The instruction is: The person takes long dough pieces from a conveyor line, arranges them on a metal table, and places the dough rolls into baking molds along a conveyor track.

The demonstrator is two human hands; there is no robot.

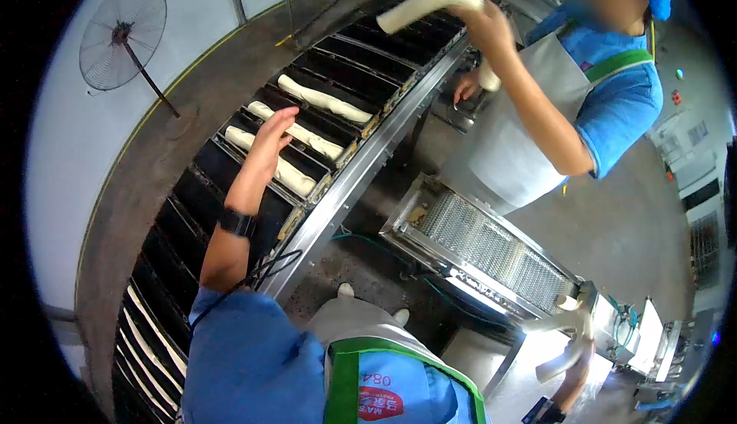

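Observation:
My left hand (274,136), fingers stretched out, hovers over or rests on the dough strips in the black loaf tins; contact cannot be made out. Under it lies a long pale dough strip (318,144) in its tin. Neighbouring tins hold another dough strip (326,100) behind and a dough strip (292,177) in front. Far to the right, my right hand (582,349) is closed around a limp, folded dough strip (559,364), beside the end of the mesh conveyor (503,243).
Across from me a co-worker in a white apron (514,144) lifts a dough strip (430,5) in a raised hand (487,28). A steel rail (361,186) edges the row of black tins (180,209). More dough strips (146,339) lie lower left. A fan (123,34) stands by the wall.

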